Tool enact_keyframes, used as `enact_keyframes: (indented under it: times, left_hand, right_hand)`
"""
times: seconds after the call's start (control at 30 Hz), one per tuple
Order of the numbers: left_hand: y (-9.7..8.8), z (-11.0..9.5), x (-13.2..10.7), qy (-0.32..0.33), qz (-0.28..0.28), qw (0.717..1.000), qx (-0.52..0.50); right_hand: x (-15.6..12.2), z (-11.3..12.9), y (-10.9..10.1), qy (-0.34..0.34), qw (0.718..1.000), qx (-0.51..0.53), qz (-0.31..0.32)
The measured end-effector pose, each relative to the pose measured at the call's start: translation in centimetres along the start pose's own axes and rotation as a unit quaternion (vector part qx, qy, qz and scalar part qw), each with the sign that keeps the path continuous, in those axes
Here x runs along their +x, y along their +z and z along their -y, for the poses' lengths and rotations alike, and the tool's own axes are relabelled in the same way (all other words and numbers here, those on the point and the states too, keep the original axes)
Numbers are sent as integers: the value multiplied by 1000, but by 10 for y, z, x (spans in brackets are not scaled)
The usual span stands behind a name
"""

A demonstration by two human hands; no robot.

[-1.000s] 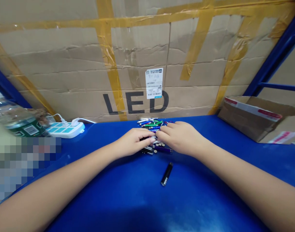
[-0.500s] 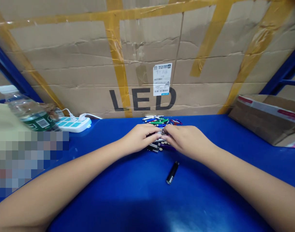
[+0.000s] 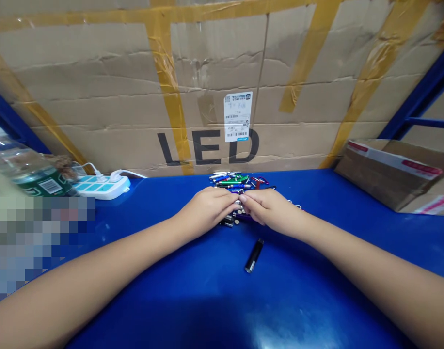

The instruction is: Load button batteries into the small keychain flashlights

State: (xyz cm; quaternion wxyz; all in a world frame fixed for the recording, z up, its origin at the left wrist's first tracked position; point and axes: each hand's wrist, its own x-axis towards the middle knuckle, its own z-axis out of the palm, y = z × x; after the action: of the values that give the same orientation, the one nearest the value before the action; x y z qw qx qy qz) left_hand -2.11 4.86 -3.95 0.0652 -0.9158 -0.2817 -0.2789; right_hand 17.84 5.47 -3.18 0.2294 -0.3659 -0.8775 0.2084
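Note:
A heap of small coloured metal tubes with carabiner clips (image 3: 236,183) lies at the back of the blue table (image 3: 193,291), with small round button cells beside it. My left hand (image 3: 207,209) and my right hand (image 3: 269,207) rest on the heap, fingertips meeting over its middle. Both hands have their fingers curled and pinched on a small piece that is hidden between them. One black tube (image 3: 254,255) lies alone on the table, nearer to me than the hands.
A large taped cardboard box marked LED (image 3: 214,87) stands behind the heap. A white power strip (image 3: 100,186) and a plastic water bottle (image 3: 29,174) sit at the left. A smaller cardboard box (image 3: 392,177) lies at the right.
Both hands stay on the heap with fingertips together; only the camera view has shifted a little. The black tube has not moved.

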Motion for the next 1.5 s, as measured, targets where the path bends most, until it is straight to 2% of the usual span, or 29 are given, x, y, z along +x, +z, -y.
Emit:
enact_keyframes:
  times: [0.07, 0.1, 0.17, 0.23, 0.3, 0.4, 0.5, 0.6, 0.67, 0.77, 0.83, 0.9, 0.97, 1.03, 1.13, 1.23, 1.3, 1.37, 1.43, 1.5]
  left_hand:
    - [-2, 1, 4, -32, -6, 999, -21]
    - [-3, 2, 5, -61, -15, 997, -36]
    - [-5, 5, 7, -126, -40, 990, -57]
    - [-6, 9, 7, -168, -53, 982, -64]
    - [-7, 12, 6, -185, -52, 979, -67]
    - [-5, 14, 5, -185, -40, 979, -70]
    - [-3, 14, 4, -169, -30, 983, -68]
    - [-2, 14, 3, -162, -19, 984, -65]
    - [-2, 14, 2, -161, -6, 985, -66]
    - [-1, 14, 2, -153, 8, 985, -73]
    - [-1, 11, 2, -143, 19, 986, -79]
    - [-1, 7, 2, -134, 30, 986, -90]
    - [-1, 2, 3, -133, 33, 984, -109]
    - [-2, -5, 5, -144, 27, 979, -139]
    - [-4, -14, 8, -175, 24, 962, -209]
    - [-5, -19, 8, -203, 26, 939, -275]
    - [-4, -20, 8, -220, 24, 927, -303]
    - [-3, -17, 8, -233, 28, 921, -312]
    - [-2, -13, 7, -234, 42, 926, -293]
    - [-3, -9, 7, -236, 59, 937, -252]
  right_hand:
    - [0, -2, -15, 1, 999, -48, 8]
    - [0, -5, -24, 12, 996, -93, -10]
    - [-2, -19, -43, 72, 981, -165, -67]
    - [-5, -39, -59, 121, 968, -212, -60]
    - [-8, -58, -68, 138, 962, -237, -1]
    - [-11, -73, -72, 155, 950, -270, 24]
    - [-18, -69, -78, 198, 944, -251, 75]
    - [-27, -59, -85, 215, 942, -182, 184]
    - [-31, -54, -86, 224, 928, -184, 234]
    - [-31, -51, -82, 235, 917, -193, 259]
    - [-29, -48, -79, 226, 922, -191, 248]
    - [-26, -42, -76, 200, 943, -157, 215]
    - [-23, -32, -72, 161, 971, -49, 168]
    - [-19, -21, -65, 134, 977, 115, 121]
    - [-12, -8, -47, 121, 947, 294, 45]
    - [-6, -3, -25, 95, 899, 428, -7]
    - [-3, -4, -14, 91, 886, 455, -18]
    - [-2, -5, -8, 74, 893, 443, -29]
    - [-2, -5, -8, 42, 924, 379, -35]
    - [-2, -5, -12, -1, 972, 230, -40]
